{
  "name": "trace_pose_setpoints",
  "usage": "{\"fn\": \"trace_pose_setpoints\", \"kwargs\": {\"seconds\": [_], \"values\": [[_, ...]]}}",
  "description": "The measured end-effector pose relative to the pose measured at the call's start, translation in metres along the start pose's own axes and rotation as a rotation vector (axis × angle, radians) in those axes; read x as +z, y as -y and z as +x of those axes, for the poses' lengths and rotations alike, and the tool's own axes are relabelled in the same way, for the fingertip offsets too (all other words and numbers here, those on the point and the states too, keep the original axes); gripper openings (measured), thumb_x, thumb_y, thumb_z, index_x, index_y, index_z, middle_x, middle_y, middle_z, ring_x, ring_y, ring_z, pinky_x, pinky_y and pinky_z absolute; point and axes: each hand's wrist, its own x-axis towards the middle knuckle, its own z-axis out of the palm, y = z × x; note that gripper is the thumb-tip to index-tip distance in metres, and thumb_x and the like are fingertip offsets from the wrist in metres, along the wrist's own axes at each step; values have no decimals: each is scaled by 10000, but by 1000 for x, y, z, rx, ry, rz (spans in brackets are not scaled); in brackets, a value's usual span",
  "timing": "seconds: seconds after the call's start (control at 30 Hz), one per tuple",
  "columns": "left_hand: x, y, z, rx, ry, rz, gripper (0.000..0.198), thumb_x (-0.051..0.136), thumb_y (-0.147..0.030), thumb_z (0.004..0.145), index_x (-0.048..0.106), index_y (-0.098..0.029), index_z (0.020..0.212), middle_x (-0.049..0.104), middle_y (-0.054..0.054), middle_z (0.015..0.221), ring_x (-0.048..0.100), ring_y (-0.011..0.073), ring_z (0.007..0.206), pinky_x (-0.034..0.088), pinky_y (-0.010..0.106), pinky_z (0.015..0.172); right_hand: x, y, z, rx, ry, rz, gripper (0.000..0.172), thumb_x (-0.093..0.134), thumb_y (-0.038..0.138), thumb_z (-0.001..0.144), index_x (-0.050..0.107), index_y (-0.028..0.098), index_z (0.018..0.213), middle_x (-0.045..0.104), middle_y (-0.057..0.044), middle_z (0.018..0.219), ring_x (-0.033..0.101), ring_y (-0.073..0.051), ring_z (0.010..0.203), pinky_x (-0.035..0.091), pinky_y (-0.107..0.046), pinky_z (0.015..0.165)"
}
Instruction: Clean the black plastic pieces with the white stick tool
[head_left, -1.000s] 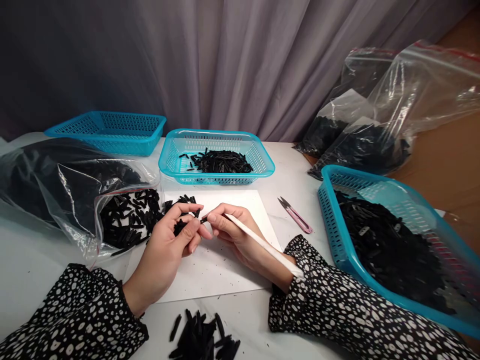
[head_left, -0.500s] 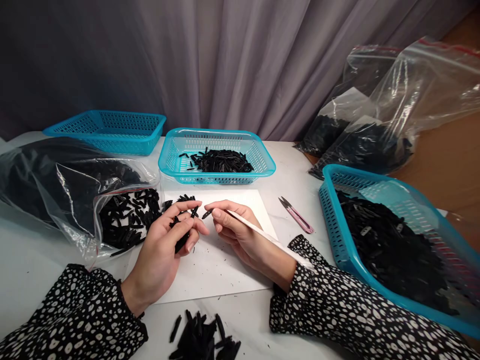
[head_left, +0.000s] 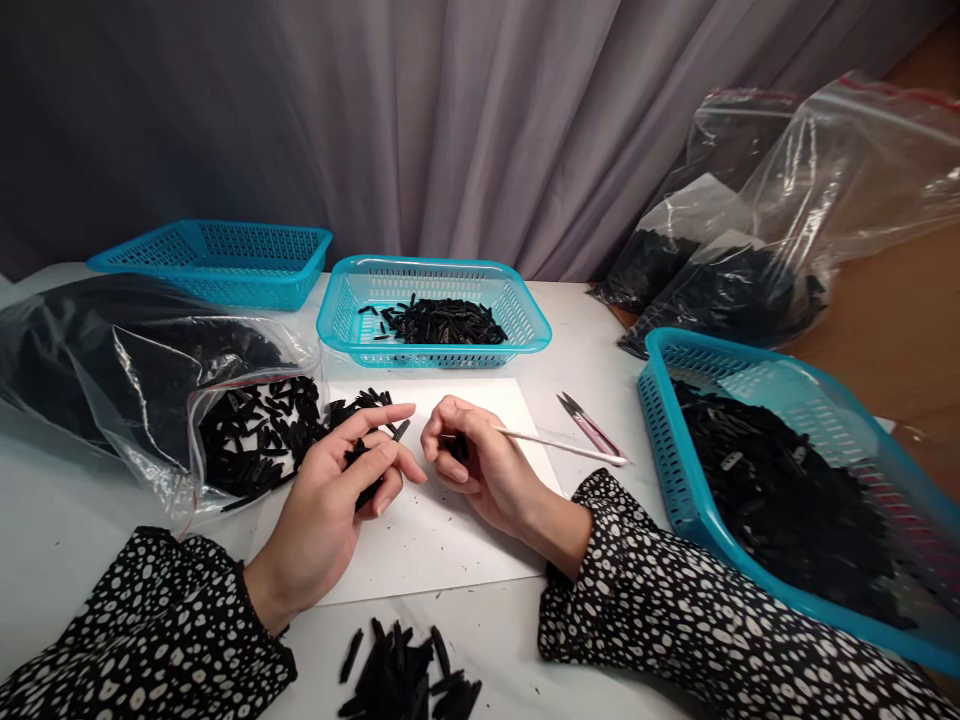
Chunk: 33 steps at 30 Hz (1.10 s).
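My left hand (head_left: 339,492) rests palm up over a white sheet of paper (head_left: 427,530), its fingers curled around several small black plastic pieces (head_left: 365,470). My right hand (head_left: 480,470) sits just to its right, closed around a thin white stick (head_left: 562,445) that points out to the right, with a small black piece tucked in its fingers. The two hands are a few centimetres apart.
A clear bag (head_left: 150,370) spilling black pieces lies at left. Teal baskets stand at back left (head_left: 217,260), back centre (head_left: 435,315) and right (head_left: 787,480), the last two holding black pieces. Pink snips (head_left: 592,430) lie beside the paper. A small heap of black pieces (head_left: 405,675) lies near the front edge. Two more bags (head_left: 750,230) sit at back right.
My right hand has drawn away from the left and turned, so the white stick now points right instead of lying along my forearm. The left hand has stayed nearly in place.
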Motion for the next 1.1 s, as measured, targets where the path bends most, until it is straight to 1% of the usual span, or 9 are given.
{"fn": "trace_pose_setpoints", "kwargs": {"seconds": [0.13,0.27,0.4,0.57,0.63,0.73,0.8,0.93,1.1], "values": [[1,1,-1,-9,29,21,407,720,-338,821,672,-170,1189,687,12,656,368,85,490,256,266,538,3,0,-3,23,60,-68,352,700,475,874,582,167,752,552,42,604,240,-37,424,109,-226,413],[2,1,-1,-32,65,49,425,701,-303,822,635,-173,1220,679,6,651,367,93,499,256,271,545,4,-1,-6,21,127,-80,330,731,426,870,575,171,732,505,53,564,240,-46,445,128,-231,437],[2,-1,-1,-46,61,1,327,667,-323,850,662,-180,1144,670,18,713,402,104,543,276,257,535,3,0,-4,-20,60,-59,277,762,414,845,651,160,836,493,62,580,233,-41,445,131,-227,435],[2,-1,0,-75,-15,-52,253,603,-331,923,661,-176,1115,692,44,787,438,101,575,302,219,523,2,2,-2,-21,14,-34,330,793,441,807,687,146,912,492,63,586,238,-38,448,135,-219,421],[1,1,1,-70,-33,-63,250,645,-401,918,651,-181,1037,693,37,773,438,92,556,297,208,509,1,2,-2,-27,15,-33,330,789,442,811,699,148,930,491,64,584,242,-38,446,135,-218,420],[0,4,2,-68,-13,-46,352,701,-507,872,625,-167,826,688,34,745,409,66,526,291,192,498,1,1,-3,-39,6,-36,304,788,421,809,717,152,934,485,67,589,245,-35,444,133,-220,422],[-2,5,4,-74,-3,-40,392,734,-534,836,623,-162,781,647,8,674,356,50,493,258,184,474,1,1,-3,-39,6,-44,285,785,405,809,721,157,932,488,65,592,253,-39,446,128,-224,424],[-5,5,6,-83,6,-95,354,747,-516,827,675,-173,874,447,-72,537,258,52,457,189,191,433,1,1,-3,-41,3,-66,271,779,397,808,716,161,923,482,66,591,259,-45,453,122,-229,431],[-5,2,5,-145,32,-160,247,597,-369,948,713,-161,1012,521,-20,668,338,61,500,257,196,462,1,1,-4,-53,17,-84,251,764,385,823,702,161,916,491,63,600,276,-46,457,128,-221,425]]}}
